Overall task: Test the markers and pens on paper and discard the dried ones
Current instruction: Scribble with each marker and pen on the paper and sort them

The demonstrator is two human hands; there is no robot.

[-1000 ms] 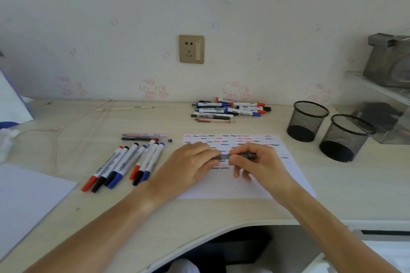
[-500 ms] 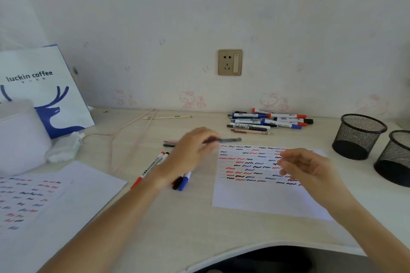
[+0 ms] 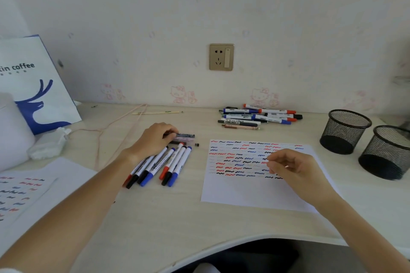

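Leftward now, left hand (image 3: pixel 153 139) covers the pen (image 3: pixel 185 135) (half hidden).

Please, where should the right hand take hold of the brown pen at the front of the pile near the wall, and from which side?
Grip the brown pen at mid-barrel, coming from above and from the near side. It lies flat, crosswise, at the pile's front edge, so its near flank is free, while other pens crowd it behind. The right hand hovers empty over the paper.

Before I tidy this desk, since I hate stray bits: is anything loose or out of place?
One thing: a small dark cap-like piece lies alone on the desk, just right of the pens under the left hand, between them and the test paper. What it belongs to I cannot tell. The marker row lies tidy.
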